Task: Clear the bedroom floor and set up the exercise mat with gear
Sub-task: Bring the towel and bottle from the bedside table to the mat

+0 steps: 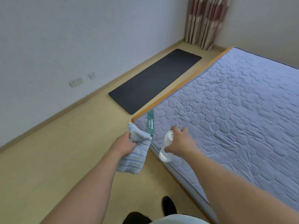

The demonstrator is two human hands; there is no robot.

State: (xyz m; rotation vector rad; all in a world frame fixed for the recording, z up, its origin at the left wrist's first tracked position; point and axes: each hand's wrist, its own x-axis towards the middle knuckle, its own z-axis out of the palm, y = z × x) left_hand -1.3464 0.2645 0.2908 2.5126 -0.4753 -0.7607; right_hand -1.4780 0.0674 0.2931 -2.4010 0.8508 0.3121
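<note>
A dark exercise mat (pixel 153 80) lies unrolled on the floor between the wall and the bed. My left hand (pixel 124 143) grips a light blue striped towel (pixel 135 152), which hangs down from my fist near the bed corner. My right hand (pixel 181 143) holds a clear plastic water bottle (pixel 166 147) by its side, tilted, above the mattress edge. A green resistance band (pixel 150 122) lies flat on the mattress corner, just beyond both hands.
The bare quilted mattress (pixel 234 113) fills the right side, with an orange-edged bed frame (pixel 178 88). Pale wooden floor (pixel 64 159) stretches left to a white wall with sockets (pixel 76 82). A patterned curtain (pixel 205 21) hangs in the far corner. My dark shoe (pixel 168 206) shows below.
</note>
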